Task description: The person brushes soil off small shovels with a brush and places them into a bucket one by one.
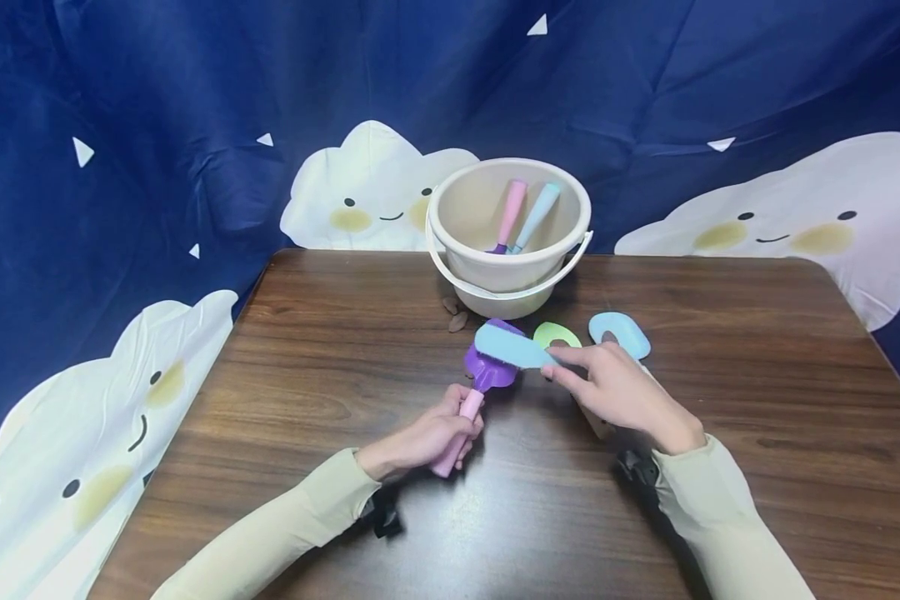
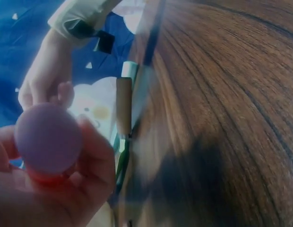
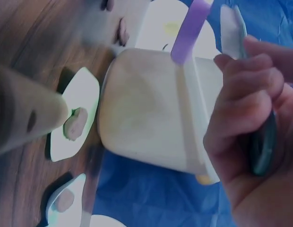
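Note:
My left hand (image 1: 435, 429) grips the pink handle (image 1: 457, 433) of a purple shovel (image 1: 495, 367), its blade pointing toward the bucket. In the left wrist view the handle's round end (image 2: 48, 138) fills the palm. My right hand (image 1: 618, 387) holds a light blue, flat, round-ended tool (image 1: 510, 346), which lies across above the purple blade; whether the two touch, I cannot tell. In the right wrist view its dark teal end (image 3: 263, 146) shows under the curled fingers. A green shovel (image 1: 557, 335) and a light blue shovel (image 1: 621, 335) lie partly behind the right hand.
A white bucket (image 1: 510, 271) with its handle down stands at the table's far edge, with pink and blue handles (image 1: 536, 215) inside. Brown pieces (image 1: 457, 322) lie before it. Brown lumps (image 3: 75, 124) sit on the green and blue blades. A blue cloud-patterned curtain (image 1: 195, 83) hangs behind.

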Tool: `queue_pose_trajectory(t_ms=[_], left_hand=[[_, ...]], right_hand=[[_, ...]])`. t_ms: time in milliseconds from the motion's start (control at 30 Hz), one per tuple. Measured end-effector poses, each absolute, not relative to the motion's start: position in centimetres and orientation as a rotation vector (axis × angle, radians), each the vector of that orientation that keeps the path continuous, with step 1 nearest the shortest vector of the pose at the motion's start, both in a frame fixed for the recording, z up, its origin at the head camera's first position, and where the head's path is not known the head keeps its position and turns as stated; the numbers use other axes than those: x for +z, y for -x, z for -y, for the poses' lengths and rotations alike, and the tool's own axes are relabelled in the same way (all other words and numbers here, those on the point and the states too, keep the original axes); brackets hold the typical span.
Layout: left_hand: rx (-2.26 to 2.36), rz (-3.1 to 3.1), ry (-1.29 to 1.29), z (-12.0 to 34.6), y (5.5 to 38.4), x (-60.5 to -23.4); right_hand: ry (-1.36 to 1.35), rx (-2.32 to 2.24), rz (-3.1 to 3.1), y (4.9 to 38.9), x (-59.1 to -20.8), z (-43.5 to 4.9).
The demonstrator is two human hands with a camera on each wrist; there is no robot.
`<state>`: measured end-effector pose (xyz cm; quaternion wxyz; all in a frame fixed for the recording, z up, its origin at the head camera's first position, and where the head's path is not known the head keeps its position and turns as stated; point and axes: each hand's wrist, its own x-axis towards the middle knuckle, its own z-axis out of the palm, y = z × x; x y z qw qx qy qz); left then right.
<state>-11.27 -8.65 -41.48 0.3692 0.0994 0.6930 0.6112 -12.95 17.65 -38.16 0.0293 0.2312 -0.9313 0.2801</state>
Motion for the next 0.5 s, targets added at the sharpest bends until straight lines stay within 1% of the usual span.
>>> queue_pose_trajectory(t_ms=[333,500], left_hand=[[1.523,-1.554,-0.391,9.1,11.3,-41.9],[1.511,-1.550,-0.425,9.1,11.2,-42.0]], right_hand=[[-0.934,0.785,2.874,11.8,-37.0,-16.5],[-0.951,0.697,2.878,11.7,-36.9,-16.3]])
